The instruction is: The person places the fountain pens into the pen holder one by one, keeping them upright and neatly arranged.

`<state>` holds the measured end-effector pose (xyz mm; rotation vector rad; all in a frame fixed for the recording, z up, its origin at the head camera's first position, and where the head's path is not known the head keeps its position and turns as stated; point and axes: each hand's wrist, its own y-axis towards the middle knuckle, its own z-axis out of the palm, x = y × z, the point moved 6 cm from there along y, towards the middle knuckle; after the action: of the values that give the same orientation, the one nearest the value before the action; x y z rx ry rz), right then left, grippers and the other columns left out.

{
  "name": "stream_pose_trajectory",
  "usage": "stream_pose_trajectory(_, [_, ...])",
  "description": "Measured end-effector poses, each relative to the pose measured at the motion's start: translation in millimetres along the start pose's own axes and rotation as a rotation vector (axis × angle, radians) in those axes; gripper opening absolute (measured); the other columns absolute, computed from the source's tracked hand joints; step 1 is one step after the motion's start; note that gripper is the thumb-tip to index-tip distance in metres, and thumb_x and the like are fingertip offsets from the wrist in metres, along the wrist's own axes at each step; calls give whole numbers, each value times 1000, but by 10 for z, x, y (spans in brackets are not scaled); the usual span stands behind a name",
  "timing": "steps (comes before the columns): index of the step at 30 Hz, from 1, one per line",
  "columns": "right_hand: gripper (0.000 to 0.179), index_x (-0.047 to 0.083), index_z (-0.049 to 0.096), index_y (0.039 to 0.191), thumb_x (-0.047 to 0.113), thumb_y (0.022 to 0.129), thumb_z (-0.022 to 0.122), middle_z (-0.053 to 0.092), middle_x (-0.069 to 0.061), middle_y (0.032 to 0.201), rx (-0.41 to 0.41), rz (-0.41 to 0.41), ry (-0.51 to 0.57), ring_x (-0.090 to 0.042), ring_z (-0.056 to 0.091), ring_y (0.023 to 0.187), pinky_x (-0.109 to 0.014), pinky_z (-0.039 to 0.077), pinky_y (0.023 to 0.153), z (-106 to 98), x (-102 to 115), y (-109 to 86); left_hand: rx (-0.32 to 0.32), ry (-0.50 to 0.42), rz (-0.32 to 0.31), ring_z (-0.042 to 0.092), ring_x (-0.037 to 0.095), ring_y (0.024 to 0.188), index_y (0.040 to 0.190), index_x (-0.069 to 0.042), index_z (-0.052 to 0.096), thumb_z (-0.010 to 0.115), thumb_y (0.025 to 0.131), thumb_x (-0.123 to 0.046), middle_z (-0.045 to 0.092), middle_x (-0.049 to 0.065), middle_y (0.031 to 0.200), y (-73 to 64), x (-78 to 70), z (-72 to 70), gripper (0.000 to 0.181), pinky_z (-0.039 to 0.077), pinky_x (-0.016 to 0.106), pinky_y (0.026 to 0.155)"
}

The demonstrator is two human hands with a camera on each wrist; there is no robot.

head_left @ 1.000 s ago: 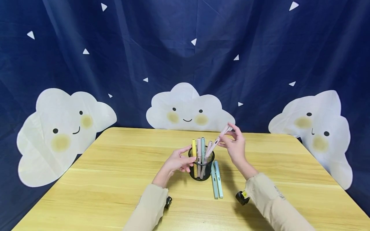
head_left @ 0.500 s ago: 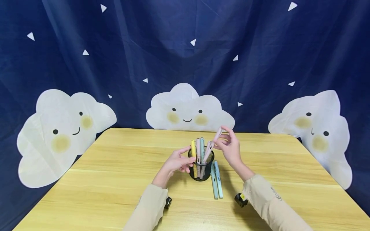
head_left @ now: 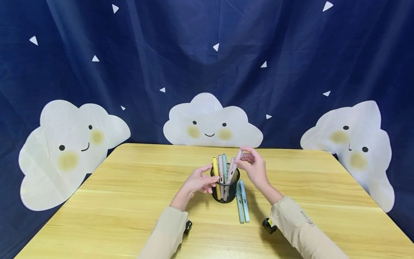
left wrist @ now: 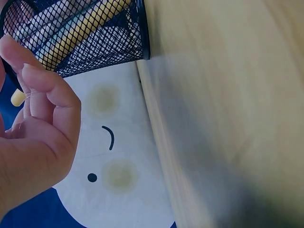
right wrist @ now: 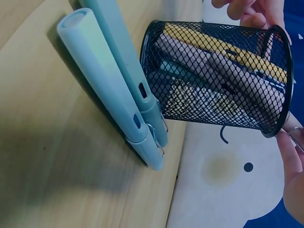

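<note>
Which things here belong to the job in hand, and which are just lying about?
Job:
lilac pen, pinched by the right hand
mesh cup, held by the left hand
yellow pen and others inside the cup
probably light-blue pen and teal pen beside it

Just there:
table, support
cloud-patterned curtain, backdrop

Black pen cup (head_left: 232, 192) was wire mesh, metal by the look, rough-textured wall. Pale blue pen (right wrist: 102, 78), teal pen (right wrist: 122, 52), yellow pen (head_left: 215, 166) and pale pink pen (head_left: 239, 155) looked like smooth plastic, soft sheen on the pale blue one, shiny metal-looking clips (right wrist: 155, 137). Table (head_left: 129, 201) showed smooth wood grain, faint gloss; backdrop (head_left: 194, 36) was creased matt cloth, sleeves (head_left: 168, 226) matt cloth too.
</note>
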<state>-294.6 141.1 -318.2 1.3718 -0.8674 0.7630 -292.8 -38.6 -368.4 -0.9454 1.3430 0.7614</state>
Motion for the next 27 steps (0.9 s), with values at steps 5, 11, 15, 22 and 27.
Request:
stream_pose_trajectory(5, [31,-16,55,103,-15,73,64,59,-30,85,15,-11,-63,-21,62,75,-25,53,62,15,33,-34,-7,-7,0,53,11,43,141,-6,24,64,83,-12,63,13,72,88,118,-36,70,41,19,41])
stream_pose_trajectory(11, [25,-15,61,97,-12,73,66,61,-28,85,-1,-27,-143,-14,60,75,-21,52,62,28,58,-53,-17,-10,3,52,10,43,141,-9,26,65,82,-15,63,12,71,108,154,-41,71,40,18,40])
stream_pose_trajectory(15, [24,-11,64,95,-6,73,69,63,-24,86,-13,-49,-199,-9,58,76,-17,50,62,-1,-66,-16,-17,-15,0,52,9,43,141,-9,26,66,81,-14,63,10,69,110,158,-41,72,39,18,39])
stream_pose_trajectory(22, [11,-3,69,85,4,75,70,66,-11,87,26,-179,-199,-12,59,83,-21,51,66,-7,-281,23,-13,-12,7,53,10,43,141,-8,25,64,82,-13,63,11,70,122,167,-47,71,40,18,40])
stream_pose_trajectory(27, [11,-4,69,85,1,75,69,65,-12,87,27,-197,-169,-13,59,82,-20,51,66,4,-265,18,-20,-3,11,53,10,43,141,-8,25,64,83,-14,63,11,70,137,177,-56,70,40,18,40])
